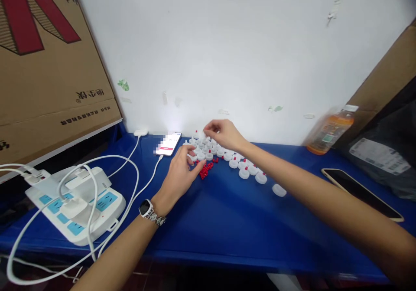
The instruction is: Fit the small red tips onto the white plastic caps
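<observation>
Many small round white plastic caps are heaped near the wall, several with red tips. A row of similar caps trails off to the right. My right hand is over the back of the heap, thumb and forefinger pinched on what looks like a white cap, mostly blurred. At the heap's front left is my left hand, wearing a watch, with curved fingers and the thumb apart. Its fingertips are beside the caps. Close to that thumb lies a small pile of red plastic pieces.
A lit phone on a cable lies left of the heap. White power strips with looping cables cover the table's left side. To the right are a dark phone, an orange drink bottle and a dark plastic package.
</observation>
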`<state>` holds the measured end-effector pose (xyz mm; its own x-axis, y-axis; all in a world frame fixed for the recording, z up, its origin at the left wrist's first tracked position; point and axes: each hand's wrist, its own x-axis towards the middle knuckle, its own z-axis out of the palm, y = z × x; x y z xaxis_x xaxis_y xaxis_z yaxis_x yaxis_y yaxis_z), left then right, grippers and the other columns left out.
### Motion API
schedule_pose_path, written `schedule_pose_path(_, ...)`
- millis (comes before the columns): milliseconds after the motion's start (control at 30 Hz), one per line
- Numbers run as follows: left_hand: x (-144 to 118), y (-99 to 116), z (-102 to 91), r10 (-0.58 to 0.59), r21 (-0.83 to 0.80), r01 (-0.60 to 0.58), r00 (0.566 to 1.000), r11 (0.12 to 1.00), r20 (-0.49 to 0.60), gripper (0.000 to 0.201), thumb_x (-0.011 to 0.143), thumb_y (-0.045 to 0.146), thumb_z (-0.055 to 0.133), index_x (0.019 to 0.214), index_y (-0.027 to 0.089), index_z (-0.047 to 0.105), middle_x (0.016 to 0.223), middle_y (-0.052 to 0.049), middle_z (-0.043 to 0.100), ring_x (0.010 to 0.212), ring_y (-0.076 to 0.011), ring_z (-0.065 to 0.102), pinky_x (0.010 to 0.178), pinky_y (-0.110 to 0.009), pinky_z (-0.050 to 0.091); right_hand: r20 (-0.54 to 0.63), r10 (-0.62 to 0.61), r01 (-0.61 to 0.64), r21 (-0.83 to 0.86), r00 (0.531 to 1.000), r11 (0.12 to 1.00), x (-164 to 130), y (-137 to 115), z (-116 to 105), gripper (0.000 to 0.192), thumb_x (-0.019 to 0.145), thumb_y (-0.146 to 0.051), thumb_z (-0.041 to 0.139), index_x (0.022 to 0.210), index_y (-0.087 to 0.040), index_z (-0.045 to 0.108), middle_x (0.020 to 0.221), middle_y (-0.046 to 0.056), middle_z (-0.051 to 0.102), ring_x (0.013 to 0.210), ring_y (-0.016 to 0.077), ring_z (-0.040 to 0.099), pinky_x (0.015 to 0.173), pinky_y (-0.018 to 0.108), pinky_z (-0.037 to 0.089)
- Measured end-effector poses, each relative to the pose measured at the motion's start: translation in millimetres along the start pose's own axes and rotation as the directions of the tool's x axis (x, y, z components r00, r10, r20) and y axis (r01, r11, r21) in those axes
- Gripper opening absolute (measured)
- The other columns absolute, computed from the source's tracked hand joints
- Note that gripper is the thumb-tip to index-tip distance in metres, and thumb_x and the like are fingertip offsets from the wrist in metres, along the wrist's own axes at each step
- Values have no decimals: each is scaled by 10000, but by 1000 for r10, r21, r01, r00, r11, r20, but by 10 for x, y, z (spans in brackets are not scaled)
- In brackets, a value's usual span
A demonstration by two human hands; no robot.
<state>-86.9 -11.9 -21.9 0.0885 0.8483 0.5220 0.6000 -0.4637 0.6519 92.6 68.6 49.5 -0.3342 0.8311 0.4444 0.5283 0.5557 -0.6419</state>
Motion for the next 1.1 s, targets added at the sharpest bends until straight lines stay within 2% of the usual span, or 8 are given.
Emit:
schedule_pose_path(67,29,-103,-48,-15,65,14,1000,998,19,224,900,396,623,996,194,616,883,-30,657,716,-157,595,696,-305,490,4,21,-20,-182,1000,983,441,120,147,150,867,-162,586,908,-131,727,841,60,742,767,148,651,722,243,476)
schedule_pose_path(133,48,-163,-68,-31,89,24,997,996,72,179,916,365,595,892,191,627,821,-23,645,704,-160,583,681,-303,470,76,67,-34,-375,995,926,817,227,341,215,891,-133,533,976,-129,731,926,79,751,839,156,665,761,231,482)
schedule_pose_path(200,49,-177,-61,-31,94,20,993,995,114,164,918,341,589,870,188,627,832,-30,647,728,-167,585,683,-304,461,101,82,-32,-419,991,907,1077,306,536,228,862,-98,548,996,-125,731,1000,98,747,902,172,669,797,231,485)
schedule_pose_path(333,18,-138,-12,-10,65,0,989,998,148,193,937,347,567,829,193,613,831,-31,633,753,-172,581,697,-302,453,150,118,-32,-478,982,878,1279,376,821,220,790,-73,614,966,-116,740,1027,135,735,944,221,674,810,261,498)
schedule_pose_path(467,-6,-118,13,15,38,-21,990,999,139,259,959,396,540,804,198,602,800,-22,606,711,-164,557,670,-298,436,199,138,-11,-531,970,847,1283,396,934,229,772,-86,642,972,-125,746,1064,156,727,946,255,684,804,299,510)
schedule_pose_path(700,-23,-115,1,59,51,-67,986,996,155,240,975,359,509,825,199,606,831,-29,599,764,-178,569,701,-308,447,145,140,-31,-576,979,817,1035,354,735,299,878,-288,598,1141,-183,693,1181,125,705,1044,268,657,841,335,497)
schedule_pose_path(933,-25,-91,53,58,131,-70,994,989,92,211,984,305,446,853,205,576,877,-51,606,821,-208,594,710,-333,457,123,90,-16,-505,988,863,111,282,248,265,897,-474,571,954,-250,702,895,24,745,813,202,657,691,296,428)
schedule_pose_path(1100,-30,-60,101,45,132,-56,996,990,83,152,963,292,477,907,206,590,914,-57,619,891,-222,603,761,-350,480,144,141,-60,-461,980,886,-239,324,164,185,871,-404,614,944,-254,693,879,-5,735,765,169,634,634,274,362)
